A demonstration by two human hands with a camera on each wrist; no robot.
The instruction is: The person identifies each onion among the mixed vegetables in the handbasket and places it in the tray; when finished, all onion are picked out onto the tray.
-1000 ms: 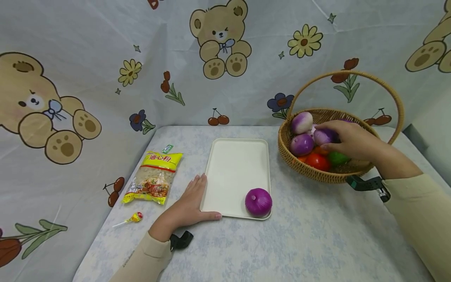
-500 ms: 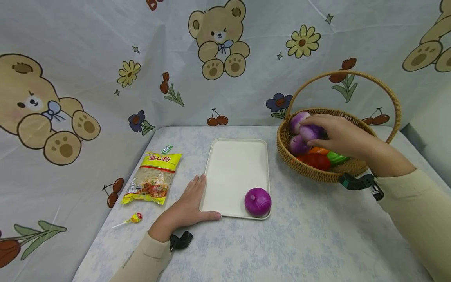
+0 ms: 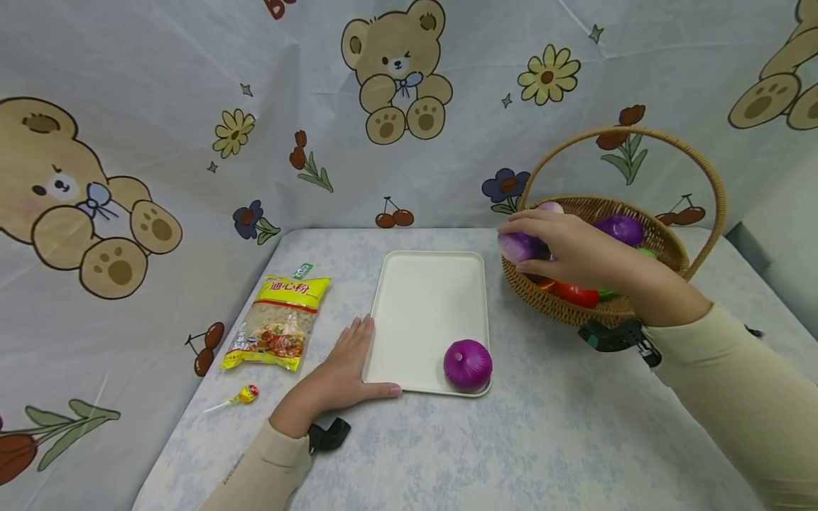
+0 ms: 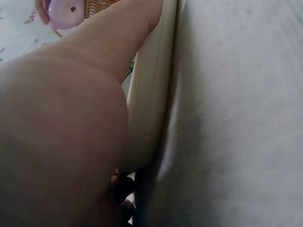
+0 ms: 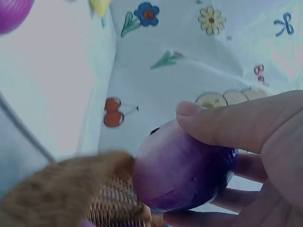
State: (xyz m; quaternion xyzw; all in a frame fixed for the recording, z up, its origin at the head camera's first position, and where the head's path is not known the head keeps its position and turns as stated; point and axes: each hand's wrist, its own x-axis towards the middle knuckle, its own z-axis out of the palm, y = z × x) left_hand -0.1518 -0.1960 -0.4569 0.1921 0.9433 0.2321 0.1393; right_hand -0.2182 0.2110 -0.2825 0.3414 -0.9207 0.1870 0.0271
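My left hand (image 3: 335,380) rests with straight fingers along the left edge of the white tray (image 3: 424,305), its thumb across the front left corner. A purple onion (image 3: 468,365) sits in the tray's front right corner. Over the left rim of the wicker basket (image 3: 540,301), my right hand (image 3: 578,248) holds a round purple-and-white vegetable (image 5: 182,165) between thumb and curled fingers; whether it is a turnip or an onion, I cannot tell. Below that hand lie a red tomato (image 3: 575,294) and something green, partly hidden. Another purple vegetable (image 3: 621,228) shows at the basket's back right.
A yellow bag of macaroni (image 3: 277,323) lies left of the tray, with a wrapped lollipop (image 3: 246,394) in front of it. The basket's tall arched handle (image 3: 712,170) rises over its contents. A cloth printed with bears hangs behind the table.
My right hand has moved left from inside the basket to above its left rim, taking the purple-and-white vegetable along. The left hand, tray and onion have stayed put.
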